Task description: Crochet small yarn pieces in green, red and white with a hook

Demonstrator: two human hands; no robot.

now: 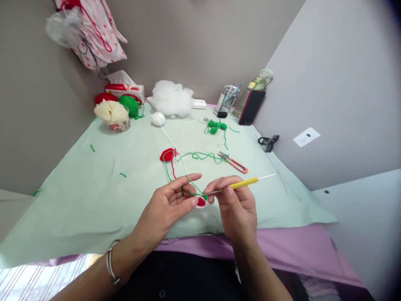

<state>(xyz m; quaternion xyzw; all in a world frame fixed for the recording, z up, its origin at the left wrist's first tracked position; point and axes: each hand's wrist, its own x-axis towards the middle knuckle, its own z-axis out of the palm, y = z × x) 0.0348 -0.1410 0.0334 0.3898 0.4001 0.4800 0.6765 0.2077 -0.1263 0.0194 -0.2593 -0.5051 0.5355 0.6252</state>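
My right hand (236, 205) is closed around a crochet hook (244, 183) with a yellow handle, its metal tip pointing left into the work. Between thumb and fingers, my left hand (172, 198) pinches a small crocheted piece (201, 203) in red with a white edge and green stitches on top. Green yarn (194, 184) runs over the left index finger down to the hook's tip. Just beyond the hands lies a red crocheted piece (168, 155) with loose red and green strands. Part of the held piece is hidden by the fingers.
Orange-handled thread snips (233, 162) lie right of centre, near green crocheted bits (216, 126). Farther back are a white yarn ball (158, 118), white stuffing (172, 99), a tub (115, 121), a tissue box (127, 91), a clear cup (227, 100) and a phone (252, 107) against a bottle.
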